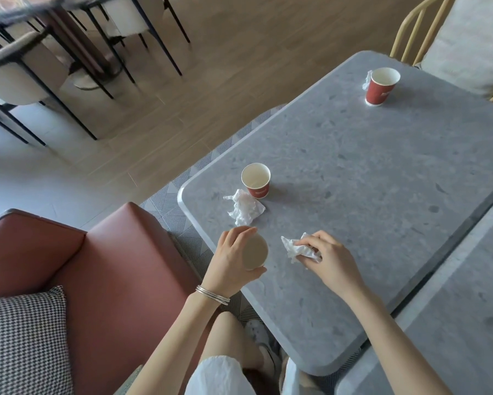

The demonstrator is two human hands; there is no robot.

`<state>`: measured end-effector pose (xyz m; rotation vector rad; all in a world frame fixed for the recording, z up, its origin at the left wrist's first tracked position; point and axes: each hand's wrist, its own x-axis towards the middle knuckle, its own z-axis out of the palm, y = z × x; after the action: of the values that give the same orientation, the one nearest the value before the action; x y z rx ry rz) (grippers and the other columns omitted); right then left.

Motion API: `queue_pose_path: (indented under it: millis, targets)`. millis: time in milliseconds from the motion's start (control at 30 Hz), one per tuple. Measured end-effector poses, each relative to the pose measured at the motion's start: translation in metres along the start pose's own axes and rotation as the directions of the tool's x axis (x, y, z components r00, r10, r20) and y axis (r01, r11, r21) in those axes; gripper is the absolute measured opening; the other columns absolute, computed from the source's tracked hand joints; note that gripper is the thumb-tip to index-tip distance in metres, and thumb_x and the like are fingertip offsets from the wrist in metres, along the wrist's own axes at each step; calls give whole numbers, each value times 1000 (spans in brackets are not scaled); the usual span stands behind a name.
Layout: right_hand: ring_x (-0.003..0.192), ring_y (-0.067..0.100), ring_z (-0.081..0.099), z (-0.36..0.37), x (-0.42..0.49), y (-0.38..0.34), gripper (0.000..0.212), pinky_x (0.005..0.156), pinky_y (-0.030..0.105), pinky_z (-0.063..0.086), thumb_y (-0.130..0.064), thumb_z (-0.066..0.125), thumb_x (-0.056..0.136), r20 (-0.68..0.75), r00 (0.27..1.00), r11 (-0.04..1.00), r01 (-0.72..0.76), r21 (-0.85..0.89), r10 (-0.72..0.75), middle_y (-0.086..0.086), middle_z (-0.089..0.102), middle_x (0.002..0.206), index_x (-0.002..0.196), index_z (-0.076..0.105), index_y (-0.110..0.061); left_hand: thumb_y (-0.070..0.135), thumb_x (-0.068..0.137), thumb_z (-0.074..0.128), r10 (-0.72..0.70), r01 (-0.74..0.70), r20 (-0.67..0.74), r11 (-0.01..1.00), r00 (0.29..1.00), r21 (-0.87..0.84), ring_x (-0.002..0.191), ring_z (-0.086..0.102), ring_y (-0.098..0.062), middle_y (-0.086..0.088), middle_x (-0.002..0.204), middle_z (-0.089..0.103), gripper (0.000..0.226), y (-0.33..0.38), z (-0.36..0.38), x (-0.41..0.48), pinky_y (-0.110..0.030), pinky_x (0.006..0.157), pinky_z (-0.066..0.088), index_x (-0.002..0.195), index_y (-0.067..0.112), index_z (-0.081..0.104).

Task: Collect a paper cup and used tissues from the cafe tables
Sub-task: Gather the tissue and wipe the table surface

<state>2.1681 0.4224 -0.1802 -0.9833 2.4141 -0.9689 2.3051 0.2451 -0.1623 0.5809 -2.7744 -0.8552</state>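
My left hand (233, 258) grips a paper cup (255, 251) at the near left edge of the grey table (367, 172); I look into its pale inside. My right hand (328, 253) pinches a crumpled white tissue (295, 248) that lies on the tabletop. A second red paper cup (256, 180) stands upright further along the left edge, with another crumpled tissue (245, 208) just in front of it. A third red cup (381, 86) stands at the far end, a tissue (367, 79) tucked behind its left side.
A reddish-brown sofa (105, 266) with a houndstooth cushion (23, 343) sits left of the table. A second grey table (453, 323) adjoins on the right. A cushioned yellow-framed chair (467, 32) stands at the far end. Dark-legged chairs (40, 67) stand across the wooden floor.
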Motion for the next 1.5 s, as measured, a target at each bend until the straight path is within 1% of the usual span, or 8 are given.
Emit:
queue_pose_path:
  millis: [200,333,467,767,900,1067,1333,1500]
  targets:
    - [66,4,51,-4,2,-8,27,53,27,45,-21,75,72,-20,999,1000,-27,-6,27,-11,57,87,95,68,-33,26,54,82,35,-36,-14,998,999,-43,105,47,-28,-5,120,52,77,-4,-11,15,-38,91,41,124,13,51]
    - [67,4,52,-5,8,-6,26,52,17,38,-20,77,71,-57,994,995,-97,-23,96,-10,58,87,92,68,-31,32,54,80,93,-94,-36,995,995,-44,104,46,-24,-3,122,52,79,-14,-27,45,-28,93,34,125,15,50]
    - [72,4,50,-1,23,-12,25,58,24,39,-20,75,73,-90,984,988,-156,-2,155,-11,56,89,96,68,-28,29,51,84,188,-190,-63,981,980,-34,101,49,-25,-3,119,54,80,-27,-45,86,-18,92,30,122,19,48]
    - [77,2,49,25,70,-54,24,67,23,39,-24,72,74,-193,921,939,-343,17,339,-12,53,92,97,68,-29,48,58,74,391,-389,-7,915,920,-110,104,50,-21,-4,119,53,77,-59,-86,174,-33,92,40,122,10,52]
    - [78,10,56,40,88,-67,27,65,27,44,-22,74,72,-259,873,908,-417,46,414,-10,55,91,97,69,-29,28,50,89,454,-444,42,885,890,-139,99,52,-25,-8,115,56,81,-78,-83,205,-38,88,44,120,9,53]
    - [76,12,59,54,93,-78,28,64,32,49,-23,74,70,-274,828,867,-495,53,490,-5,58,93,97,68,-32,33,53,86,501,-467,95,849,860,-246,95,55,-25,-8,112,59,74,-80,-72,228,-24,88,38,117,8,57]
    - [74,4,51,50,91,-78,26,67,27,46,-28,71,74,-246,793,827,-558,69,557,-11,54,93,98,66,-36,32,52,88,557,-501,133,810,819,-306,96,52,-22,-2,116,55,79,-70,-59,237,-27,88,42,121,13,55]
    - [77,4,52,42,91,-74,25,66,24,44,-26,71,75,-259,797,834,-546,76,546,-10,56,97,98,66,-34,39,58,79,587,-519,149,788,796,-331,98,48,-18,-5,117,55,74,-60,-62,231,-17,91,35,121,9,55]
